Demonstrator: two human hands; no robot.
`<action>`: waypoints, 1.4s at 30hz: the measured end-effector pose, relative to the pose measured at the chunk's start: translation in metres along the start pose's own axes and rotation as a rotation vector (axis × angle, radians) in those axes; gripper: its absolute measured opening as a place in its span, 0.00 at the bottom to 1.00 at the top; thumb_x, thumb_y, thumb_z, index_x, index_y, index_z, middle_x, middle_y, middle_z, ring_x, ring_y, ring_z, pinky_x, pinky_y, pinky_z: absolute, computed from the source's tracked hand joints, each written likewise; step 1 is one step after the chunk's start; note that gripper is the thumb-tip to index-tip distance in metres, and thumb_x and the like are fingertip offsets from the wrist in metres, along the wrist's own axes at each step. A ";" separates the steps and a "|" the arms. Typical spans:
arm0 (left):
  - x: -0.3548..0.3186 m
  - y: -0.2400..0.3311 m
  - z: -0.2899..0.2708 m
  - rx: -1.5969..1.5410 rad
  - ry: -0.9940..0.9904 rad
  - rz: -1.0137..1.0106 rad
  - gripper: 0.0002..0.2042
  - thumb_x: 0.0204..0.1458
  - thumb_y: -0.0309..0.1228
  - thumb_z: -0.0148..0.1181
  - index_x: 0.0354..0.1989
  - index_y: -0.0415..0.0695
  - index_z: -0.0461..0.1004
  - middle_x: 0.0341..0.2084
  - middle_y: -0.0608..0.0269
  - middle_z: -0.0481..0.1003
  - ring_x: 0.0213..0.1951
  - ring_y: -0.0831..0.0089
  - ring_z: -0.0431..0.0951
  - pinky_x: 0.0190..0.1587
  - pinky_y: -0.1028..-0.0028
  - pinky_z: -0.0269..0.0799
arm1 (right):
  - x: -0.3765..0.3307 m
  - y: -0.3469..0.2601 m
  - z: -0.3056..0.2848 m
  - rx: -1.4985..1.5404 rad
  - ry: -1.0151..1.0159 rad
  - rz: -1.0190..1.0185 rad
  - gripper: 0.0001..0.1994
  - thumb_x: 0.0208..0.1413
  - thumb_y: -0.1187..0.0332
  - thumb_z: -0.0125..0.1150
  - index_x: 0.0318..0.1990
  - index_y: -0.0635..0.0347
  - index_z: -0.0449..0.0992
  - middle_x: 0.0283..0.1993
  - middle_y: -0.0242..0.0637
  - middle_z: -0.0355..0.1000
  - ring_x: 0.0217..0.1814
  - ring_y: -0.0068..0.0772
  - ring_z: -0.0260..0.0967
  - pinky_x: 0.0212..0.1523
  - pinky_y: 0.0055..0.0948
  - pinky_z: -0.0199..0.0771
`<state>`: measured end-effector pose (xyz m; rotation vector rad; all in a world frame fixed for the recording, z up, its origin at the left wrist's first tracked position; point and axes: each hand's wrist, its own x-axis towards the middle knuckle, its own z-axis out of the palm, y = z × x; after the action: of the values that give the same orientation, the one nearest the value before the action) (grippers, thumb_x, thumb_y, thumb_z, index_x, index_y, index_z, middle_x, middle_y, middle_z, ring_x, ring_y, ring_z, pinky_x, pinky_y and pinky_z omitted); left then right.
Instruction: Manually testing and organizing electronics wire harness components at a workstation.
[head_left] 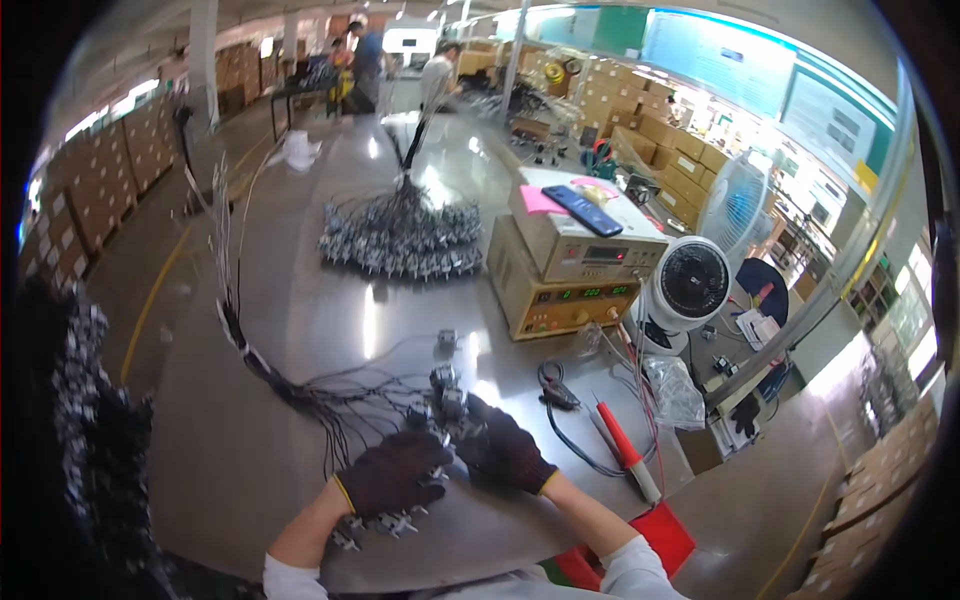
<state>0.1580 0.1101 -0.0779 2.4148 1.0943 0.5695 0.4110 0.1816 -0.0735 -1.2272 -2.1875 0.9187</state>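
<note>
My left hand (393,472), in a dark knit glove with a yellow cuff edge, is bent round a small silvery metal part (438,472); its thumb and fingers lie either side of it. My right hand (505,450), gloved alike, is curled against the same cluster, and its fingertips are partly hidden. Just beyond the hands stand several like metal parts (452,402), and more parts (397,522) lie below my left wrist. Thin black leads run from the cluster to a bundled wire harness (262,372) on the left.
Farther up the metal table (300,340) sits a heap of wired parts (402,238). Two stacked test instruments (568,305) bear a phone (582,210). To the right are a red-handled probe (622,440), a black clip lead (558,393), a white fan (690,285) and a plastic bag (675,392).
</note>
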 end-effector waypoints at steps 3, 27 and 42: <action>0.004 -0.003 -0.011 0.009 -0.034 -0.015 0.28 0.54 0.43 0.70 0.64 0.48 0.76 0.57 0.49 0.78 0.63 0.48 0.75 0.68 0.54 0.71 | 0.022 0.028 0.019 -0.068 -0.001 -0.165 0.40 0.57 0.60 0.75 0.76 0.56 0.64 0.58 0.53 0.79 0.58 0.58 0.78 0.60 0.48 0.79; -0.034 -0.079 0.049 0.277 0.340 -0.098 0.37 0.50 0.42 0.69 0.70 0.42 0.70 0.74 0.45 0.62 0.72 0.44 0.63 0.75 0.51 0.61 | 0.046 0.025 0.064 -0.676 0.253 -0.372 0.17 0.67 0.60 0.68 0.57 0.58 0.79 0.47 0.50 0.82 0.47 0.56 0.81 0.50 0.49 0.80; -0.031 -0.083 0.069 0.231 0.251 -0.084 0.34 0.52 0.42 0.67 0.67 0.37 0.71 0.69 0.47 0.70 0.71 0.48 0.66 0.70 0.51 0.65 | 0.178 0.102 0.064 0.248 0.165 -0.311 0.18 0.76 0.65 0.56 0.65 0.68 0.71 0.58 0.50 0.78 0.58 0.33 0.79 0.60 0.38 0.81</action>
<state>0.1256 0.1208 -0.1846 2.5254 1.4290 0.7724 0.3370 0.3541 -0.1783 -0.7901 -1.9904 0.8910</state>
